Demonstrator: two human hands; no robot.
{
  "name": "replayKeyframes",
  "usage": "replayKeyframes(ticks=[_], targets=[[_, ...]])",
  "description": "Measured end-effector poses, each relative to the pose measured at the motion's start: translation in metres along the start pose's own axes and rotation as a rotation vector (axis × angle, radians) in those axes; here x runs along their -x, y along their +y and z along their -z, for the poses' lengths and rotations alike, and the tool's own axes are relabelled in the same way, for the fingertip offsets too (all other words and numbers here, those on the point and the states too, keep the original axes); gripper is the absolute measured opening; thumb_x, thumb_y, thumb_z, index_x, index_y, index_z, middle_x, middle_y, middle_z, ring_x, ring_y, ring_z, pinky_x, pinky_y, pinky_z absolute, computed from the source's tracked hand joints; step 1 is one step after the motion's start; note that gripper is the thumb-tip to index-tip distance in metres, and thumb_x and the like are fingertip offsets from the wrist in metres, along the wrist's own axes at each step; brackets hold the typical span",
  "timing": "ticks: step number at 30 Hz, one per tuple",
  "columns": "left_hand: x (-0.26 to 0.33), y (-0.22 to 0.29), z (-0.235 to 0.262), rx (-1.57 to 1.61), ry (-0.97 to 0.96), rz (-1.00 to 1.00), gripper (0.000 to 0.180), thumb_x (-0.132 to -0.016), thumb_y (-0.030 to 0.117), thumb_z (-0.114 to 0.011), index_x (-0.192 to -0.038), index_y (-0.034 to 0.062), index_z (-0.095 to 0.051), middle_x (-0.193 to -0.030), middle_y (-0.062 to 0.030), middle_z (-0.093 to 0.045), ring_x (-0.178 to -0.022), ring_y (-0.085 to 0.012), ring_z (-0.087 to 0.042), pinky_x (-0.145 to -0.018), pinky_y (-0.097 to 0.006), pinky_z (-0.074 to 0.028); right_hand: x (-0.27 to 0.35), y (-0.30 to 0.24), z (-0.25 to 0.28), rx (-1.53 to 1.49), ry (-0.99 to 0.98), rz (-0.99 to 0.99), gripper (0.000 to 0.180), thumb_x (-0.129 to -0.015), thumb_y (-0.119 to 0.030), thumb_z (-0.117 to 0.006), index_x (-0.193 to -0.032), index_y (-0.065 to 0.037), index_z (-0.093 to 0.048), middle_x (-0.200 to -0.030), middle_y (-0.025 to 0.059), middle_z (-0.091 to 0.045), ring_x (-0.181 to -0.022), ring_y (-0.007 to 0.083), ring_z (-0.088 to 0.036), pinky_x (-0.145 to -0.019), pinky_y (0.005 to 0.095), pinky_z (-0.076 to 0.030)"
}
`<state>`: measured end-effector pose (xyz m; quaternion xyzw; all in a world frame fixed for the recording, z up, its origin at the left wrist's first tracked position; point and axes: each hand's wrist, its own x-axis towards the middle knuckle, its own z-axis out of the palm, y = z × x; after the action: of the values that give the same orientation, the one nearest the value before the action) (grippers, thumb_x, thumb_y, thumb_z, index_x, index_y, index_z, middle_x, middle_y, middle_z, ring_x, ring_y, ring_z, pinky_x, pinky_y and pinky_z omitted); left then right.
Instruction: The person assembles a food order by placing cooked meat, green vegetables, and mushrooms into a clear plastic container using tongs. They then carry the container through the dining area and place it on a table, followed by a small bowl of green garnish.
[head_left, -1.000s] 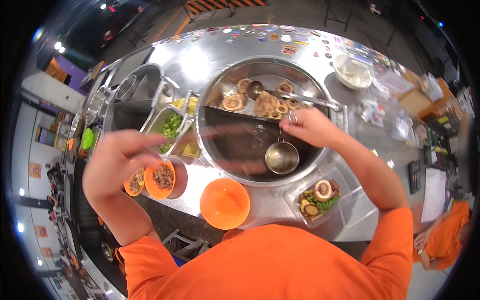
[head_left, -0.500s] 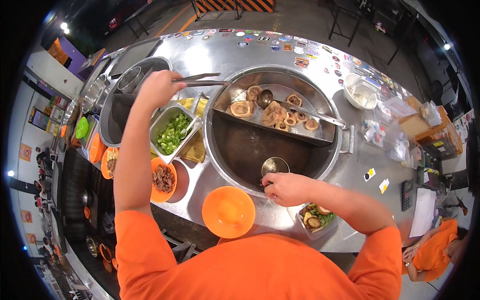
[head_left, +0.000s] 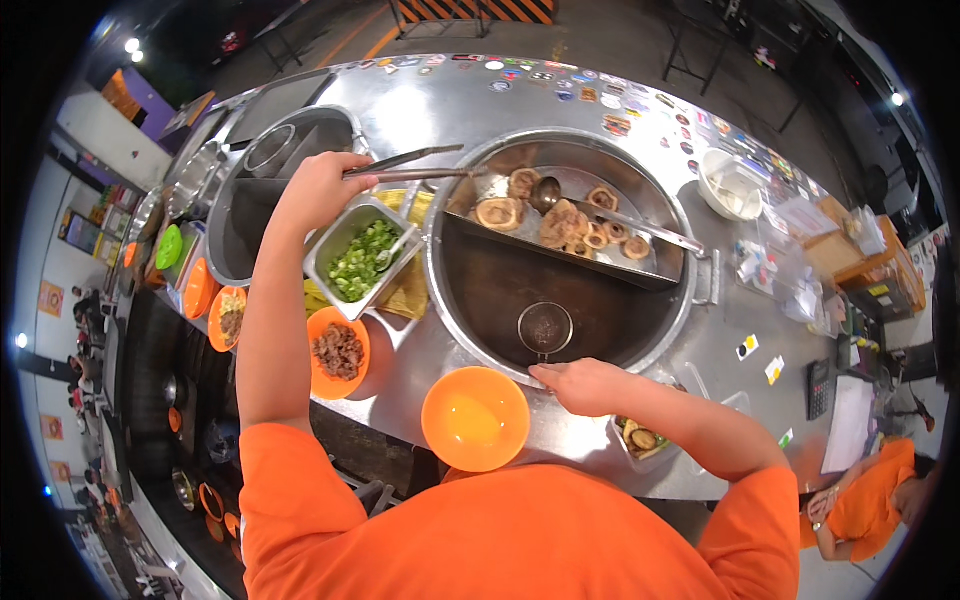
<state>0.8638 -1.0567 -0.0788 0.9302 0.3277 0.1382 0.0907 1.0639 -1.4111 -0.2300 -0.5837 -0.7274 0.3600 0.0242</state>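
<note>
Within left grip, tongs

Tongs: long, metal, arms slightly apart, lying roughly level, tips over the big pot's far-left rim; gripped at the butt end by the left hand.
Strainer ladle: small round mesh bowl, inside the pot at its near wall; handle under the right hand.

Two hands, one large pot, one ladle, one empty orange bowl
</note>
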Motion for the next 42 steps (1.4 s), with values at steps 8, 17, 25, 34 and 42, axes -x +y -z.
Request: replayKeyframes(ticks=[8,17,25,34,42], targets=[[0.037,-0.108,0.067,0.037,0.238,0.448,0.042,-0.086,0.034,-0.071,-0.114,0.0021,-0.070,-0.090,-0.0177,-0.071,-0.074,-0.0228,-0.069,-0.076,-0.034,-0.052,0.037,-0.014,0.024,-0.075,0.262,0.014,0.053,-0.086,-0.009,-0.053,-0.139,-0.003,-0.048,-0.140,0.0192,-0.052,-0.118,0.0380,-0.057,-0.099,0.0432,-0.048],[-0.013,-0.261,0.043,-0.292,0.397,0.654,0.033,-0.084,0.034,-0.071,-0.100,0.0046,-0.074,-0.105,-0.0226,-0.069,-0.101,-0.0387,-0.066,-0.089,-0.045,-0.052,0.120,-0.044,0.011,-0.525,0.597,-0.226,0.040,-0.089,-0.001,-0.055,-0.128,-0.002,-0.060,-0.121,0.0150,-0.065,-0.112,0.0269,-0.063,-0.096,0.0342,-0.048],[-0.093,-0.329,0.030,-0.441,0.345,0.725,0.028,-0.085,0.023,-0.066,-0.104,0.0023,-0.070,-0.112,-0.0224,-0.068,-0.107,-0.0389,-0.065,-0.091,-0.048,-0.052,0.163,-0.050,-0.051,-1.025,0.937,-0.544,0.033,-0.091,0.001,-0.054,-0.122,0.004,-0.063,-0.115,0.0091,-0.068,-0.108,0.0178,-0.062,-0.096,0.0307,-0.047],[-0.152,-0.537,0.034,-0.920,0.149,0.422,0.033,-0.087,0.028,-0.057,-0.101,0.0026,-0.071,-0.105,-0.0215,-0.070,-0.099,-0.0394,-0.067,-0.087,-0.050,-0.053,0.201,-0.069,-0.087,-0.993,1.245,-0.738,0.024,-0.094,-0.006,-0.055,-0.114,0.005,-0.066,-0.106,0.0085,-0.070,-0.096,0.0159,-0.065,-0.087,0.0299,-0.051],[-0.160,-0.440,0.064,-0.379,0.386,0.354,0.049,-0.092,0.039,-0.061,-0.127,0.0048,-0.063,-0.122,-0.0165,-0.066,-0.111,-0.0292,-0.064,-0.092,-0.037,-0.049,0.269,0.009,-0.152,-0.612,1.478,-1.259,0.027,-0.090,-0.017,-0.063,-0.111,0.000,-0.067,-0.098,0.0102,-0.071,-0.089,0.0177,-0.067,-0.078,0.0308,-0.051]])
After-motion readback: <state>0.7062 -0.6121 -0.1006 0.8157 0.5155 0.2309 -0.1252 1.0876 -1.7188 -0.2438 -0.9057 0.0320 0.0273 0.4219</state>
